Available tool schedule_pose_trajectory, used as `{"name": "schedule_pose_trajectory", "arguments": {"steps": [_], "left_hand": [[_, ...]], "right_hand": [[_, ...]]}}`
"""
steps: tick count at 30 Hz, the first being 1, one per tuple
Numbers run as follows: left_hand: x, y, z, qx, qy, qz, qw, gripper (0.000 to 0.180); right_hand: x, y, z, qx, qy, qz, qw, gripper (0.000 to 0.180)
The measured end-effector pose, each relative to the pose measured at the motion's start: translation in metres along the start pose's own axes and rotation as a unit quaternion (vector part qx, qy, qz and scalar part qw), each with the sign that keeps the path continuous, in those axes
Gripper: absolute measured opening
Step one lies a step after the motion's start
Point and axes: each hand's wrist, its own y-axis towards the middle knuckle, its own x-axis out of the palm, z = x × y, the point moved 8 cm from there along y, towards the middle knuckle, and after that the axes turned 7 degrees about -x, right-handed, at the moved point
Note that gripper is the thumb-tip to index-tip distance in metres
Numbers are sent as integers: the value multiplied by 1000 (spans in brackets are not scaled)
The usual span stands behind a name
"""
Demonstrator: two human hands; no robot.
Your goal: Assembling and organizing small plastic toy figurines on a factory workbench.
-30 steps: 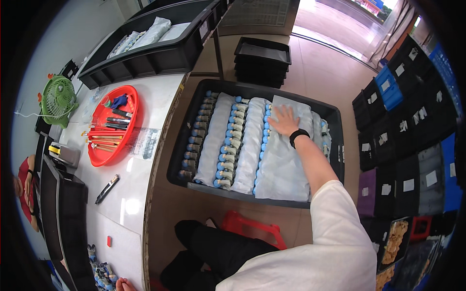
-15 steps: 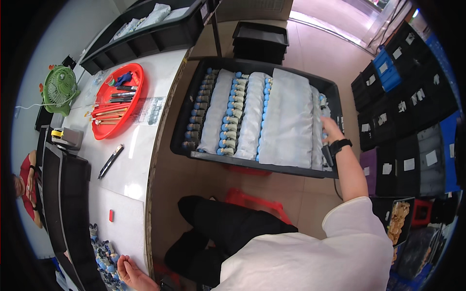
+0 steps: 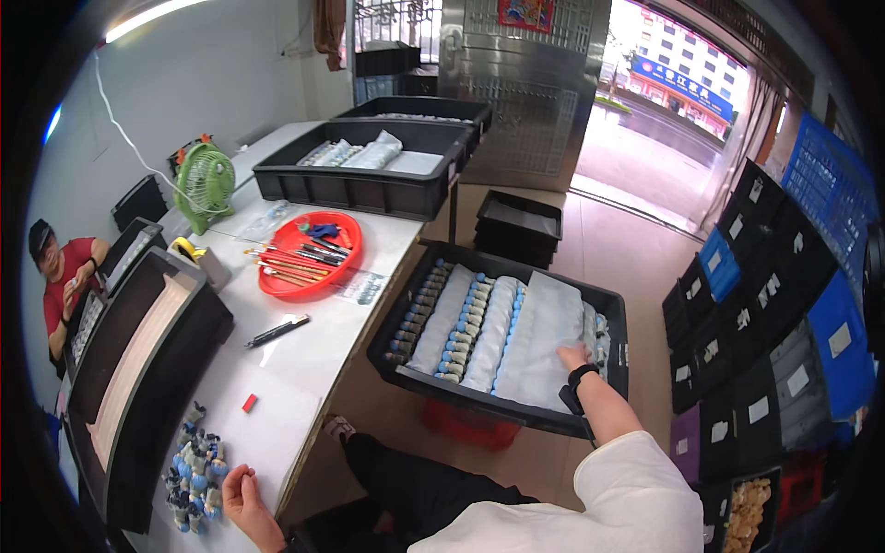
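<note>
Right hand laid flat, fingers spread, on the near right end of the white plastic sheet inside the black crate; pressing, not pinching. Sheet draped over rows of small blue-capped parts, bagged in columns running near to far, with the crate resting on a red support just right of the white table. Left hand at the table's near edge, fingers loosely curled, holding nothing visible, touching or just beside a cluster of blue-grey small parts. Farther along the table: black pen, red tray of tools, green fan. Likely risks: sheet sliding under an uneven push and dragging capped parts out of their rows; crate tipping off its narrow support under weight placed near the right wall; loose cluster rolling off the near table edge if nudged by the left wrist
</note>
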Motion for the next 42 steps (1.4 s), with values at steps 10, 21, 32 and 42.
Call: {"name": "schedule_pose_trajectory", "arguments": {"steps": [10,21,32,42], "left_hand": [[26,11,-2,10,-6,-6,1000,13],[23,8,3,66,64,-5,996,13],[23,-8,6,-8,1,-6,1000,14],[-88,13,141,110,426,87,894,28]], "right_hand": [[36,-257,-250,-518,422,-277,690,36],[94,-552,-329,-537,386,-593,459,26],[152,-551,-322,-504,348,-575,542,15],[153,-548,-325,-523,324,-569,545,12]]}}
